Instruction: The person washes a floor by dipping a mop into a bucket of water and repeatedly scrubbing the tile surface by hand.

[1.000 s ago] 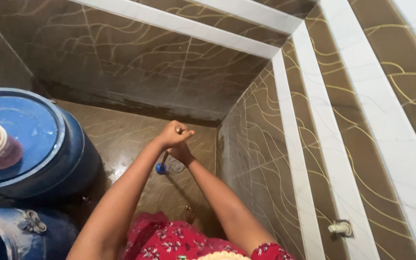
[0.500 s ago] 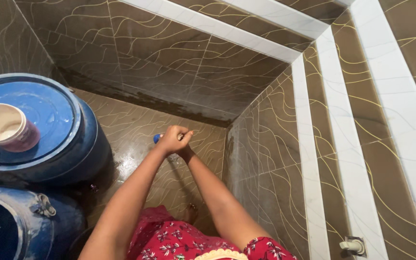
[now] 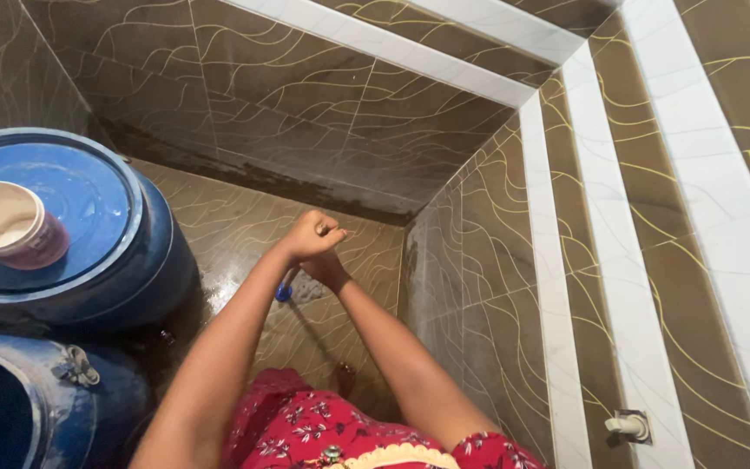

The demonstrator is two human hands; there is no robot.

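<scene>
Seemingly, a scrubbing stroke across the wet floor [image 3: 245, 234] was in hand, judged from the grip and the damp sheen on the tiles. Taken from the left, a blue drum [image 3: 88, 260] with a flat lid was seen, and a pale cup [image 3: 6, 227] was set on that lid; a second dark blue container [image 3: 36, 408] lay nearer than the drum, at the lower edge. To the right of the drum, the left hand [image 3: 310, 234] was closed in a fist over the top of a thin stick handle [image 3: 326, 230]. The right hand [image 3: 327, 271] was wrapped round the same handle just beneath it, the two touching. The blue brush head [image 3: 284, 293] was pressed to the floor right of the drum, below the hands and partly hidden by the left forearm. Further right, the tiled wall [image 3: 496, 260] with white bands was seen, and a small white tap fitting [image 3: 628, 426] was fixed low on it.

For the next move, steady downward pressure and a firm two-handed hold would likely be called for, with the head kept flat.

Compared with half a second before, the brush head had been drawn back from beyond the hands to beneath them, while the drum was little changed.
</scene>
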